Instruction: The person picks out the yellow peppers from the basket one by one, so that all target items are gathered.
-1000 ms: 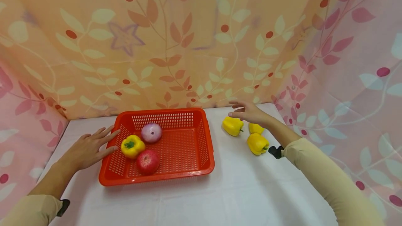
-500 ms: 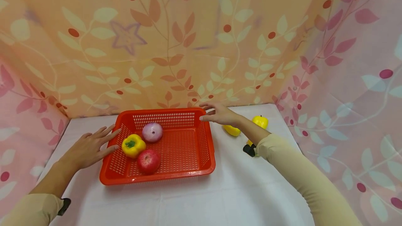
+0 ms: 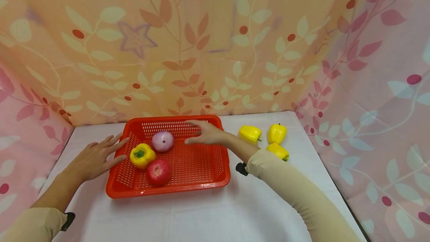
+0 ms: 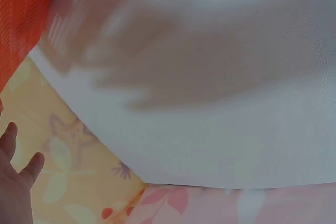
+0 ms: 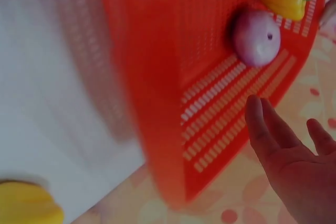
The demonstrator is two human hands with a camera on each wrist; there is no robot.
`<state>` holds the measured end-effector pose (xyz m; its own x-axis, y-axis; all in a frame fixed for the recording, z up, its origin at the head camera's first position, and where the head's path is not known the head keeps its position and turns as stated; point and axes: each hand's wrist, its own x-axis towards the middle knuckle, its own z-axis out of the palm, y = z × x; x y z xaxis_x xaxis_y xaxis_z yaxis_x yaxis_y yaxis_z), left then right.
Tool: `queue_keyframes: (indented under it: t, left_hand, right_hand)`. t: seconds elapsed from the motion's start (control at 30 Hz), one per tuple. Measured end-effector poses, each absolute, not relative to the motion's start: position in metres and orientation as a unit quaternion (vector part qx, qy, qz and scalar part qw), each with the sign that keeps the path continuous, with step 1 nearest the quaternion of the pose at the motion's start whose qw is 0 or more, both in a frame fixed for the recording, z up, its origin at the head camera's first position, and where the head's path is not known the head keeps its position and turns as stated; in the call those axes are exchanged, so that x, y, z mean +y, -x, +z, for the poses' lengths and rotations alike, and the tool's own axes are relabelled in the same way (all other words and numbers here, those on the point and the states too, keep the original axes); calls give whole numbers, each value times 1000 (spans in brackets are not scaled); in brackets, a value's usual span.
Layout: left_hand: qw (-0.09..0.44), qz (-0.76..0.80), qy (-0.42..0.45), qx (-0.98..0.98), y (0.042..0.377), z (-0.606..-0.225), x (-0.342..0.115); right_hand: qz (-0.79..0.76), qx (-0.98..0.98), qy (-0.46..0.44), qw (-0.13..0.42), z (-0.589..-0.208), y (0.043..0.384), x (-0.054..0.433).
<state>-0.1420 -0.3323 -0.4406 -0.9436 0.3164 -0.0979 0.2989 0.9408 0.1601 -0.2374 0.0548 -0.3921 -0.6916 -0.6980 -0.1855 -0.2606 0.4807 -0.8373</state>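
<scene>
A red plastic basket (image 3: 198, 186) stands on the white table, holding a yellow bell pepper (image 3: 142, 156), a red round fruit (image 3: 159, 173) and a round purple onion-like vegetable (image 3: 162, 141). My left hand (image 3: 94, 160) lies at the basket's left rim, fingers spread, holding nothing. Over the back right part of the basket hovers my right hand (image 3: 207, 133), its fingers loosely extended toward the purple vegetable and nothing in its grasp. The right wrist view shows the same purple vegetable (image 5: 257, 38) beyond the fingertips.
Right of the basket lie three more yellow bell peppers: one near the basket (image 3: 249, 133), one at the back (image 3: 277, 133), one in front (image 3: 278, 151), partly behind the right sleeve (image 3: 279, 174). Floral cloth (image 3: 215, 47) hangs behind the table and along its sides.
My right hand has moved left from above the yellow peppers, across the basket's right rim, to over its inside. The left hand stays at the left rim.
</scene>
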Motion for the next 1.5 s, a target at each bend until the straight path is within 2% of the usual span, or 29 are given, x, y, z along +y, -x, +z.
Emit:
queue_keyframes:
  t: [0.13,0.53,0.9,1.27,1.5]
  left_hand:
    - [59,73,-158,983,143,-440,-332]
    - [58,75,-160,983,142,-440,-333]
    - [54,70,-165,982,143,-442,-335]
    - [47,66,-165,983,142,-442,-337]
    - [45,72,-168,982,144,-444,-336]
  right_hand:
    - [-389,826,323,250,-399,231,31]
    - [-418,792,347,279,-414,222,-22]
    - [-409,798,341,282,-427,223,-44]
    - [-400,789,315,344,-424,210,-70]
    - [-330,809,342,346,-423,213,-80]
